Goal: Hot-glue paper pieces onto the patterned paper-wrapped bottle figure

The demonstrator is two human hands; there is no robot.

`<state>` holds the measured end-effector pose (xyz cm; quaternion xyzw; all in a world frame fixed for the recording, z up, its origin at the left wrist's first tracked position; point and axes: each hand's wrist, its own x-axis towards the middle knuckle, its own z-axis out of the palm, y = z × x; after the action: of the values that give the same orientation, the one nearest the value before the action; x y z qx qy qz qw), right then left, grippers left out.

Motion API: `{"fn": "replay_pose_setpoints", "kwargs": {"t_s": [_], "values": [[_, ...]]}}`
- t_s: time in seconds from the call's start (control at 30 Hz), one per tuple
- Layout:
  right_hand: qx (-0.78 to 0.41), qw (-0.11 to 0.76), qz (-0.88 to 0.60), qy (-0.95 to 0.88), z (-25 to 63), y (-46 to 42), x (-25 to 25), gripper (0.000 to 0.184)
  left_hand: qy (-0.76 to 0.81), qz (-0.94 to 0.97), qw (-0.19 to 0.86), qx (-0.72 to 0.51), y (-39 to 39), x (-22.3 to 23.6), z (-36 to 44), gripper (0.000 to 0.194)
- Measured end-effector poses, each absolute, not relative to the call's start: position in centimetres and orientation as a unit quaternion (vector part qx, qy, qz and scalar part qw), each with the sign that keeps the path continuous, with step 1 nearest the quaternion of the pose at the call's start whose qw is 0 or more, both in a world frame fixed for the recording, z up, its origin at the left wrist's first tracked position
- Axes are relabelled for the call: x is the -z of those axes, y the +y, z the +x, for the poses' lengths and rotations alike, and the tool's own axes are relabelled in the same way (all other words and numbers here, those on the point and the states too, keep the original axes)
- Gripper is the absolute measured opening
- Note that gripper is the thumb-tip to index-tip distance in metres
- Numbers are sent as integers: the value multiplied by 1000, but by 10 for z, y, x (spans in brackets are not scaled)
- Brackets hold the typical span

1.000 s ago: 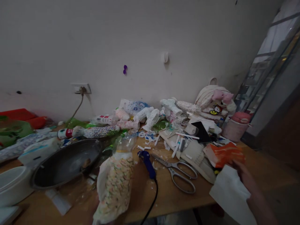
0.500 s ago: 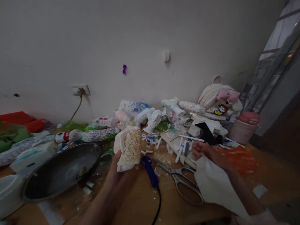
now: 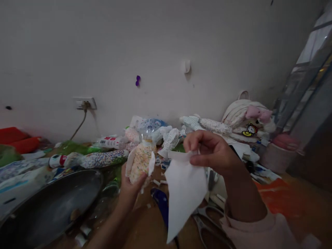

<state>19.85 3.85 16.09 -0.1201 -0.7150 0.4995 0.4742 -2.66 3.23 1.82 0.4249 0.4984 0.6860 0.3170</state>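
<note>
My left hand [image 3: 133,188] is closed around a plastic bottle [image 3: 142,160] covered in cream material with small coloured marks; its clear top sticks out above the covering. White flaps stand off the bottle's sides. Pinched between the thumb and fingers of my right hand [image 3: 207,152] is a thin white sheet [image 3: 185,193], which hangs down to a point. This sheet partly hides a blue-handled corded tool [image 3: 160,204] and the scissors [image 3: 207,224] on the table. A gap separates the sheet from the bottle.
A dark pan [image 3: 54,204] lies at the left. Wrapped bottles [image 3: 103,159] and scraps crowd the back along the wall. A white backpack [image 3: 241,114] and a pink cup [image 3: 280,154] stand at the back right, near an orange bag [image 3: 282,197]. A plug sits in the wall socket [image 3: 84,103].
My right hand has moved left and up with the white sheet, now close to the bottle. My left hand has turned the bottle, showing its clear top. The view has shifted slightly.
</note>
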Motion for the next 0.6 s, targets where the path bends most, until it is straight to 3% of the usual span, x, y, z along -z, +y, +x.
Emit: {"fn": "replay_pose_setpoints", "kwargs": {"t_s": [0.17,0.37,0.47,0.6], "values": [[-513,508,2,-691,192,47,-152,38,539,457,222,-672,33,1,-44,66],[-338,669,-148,-645,178,58,-125,13,558,518,101,-640,27,4,-54,64],[-309,664,-147,-665,173,54,-120,18,546,506,119,-657,23,6,-46,65],[-357,643,-160,-659,171,40,-124,24,528,476,232,-664,22,11,-44,71]]}}
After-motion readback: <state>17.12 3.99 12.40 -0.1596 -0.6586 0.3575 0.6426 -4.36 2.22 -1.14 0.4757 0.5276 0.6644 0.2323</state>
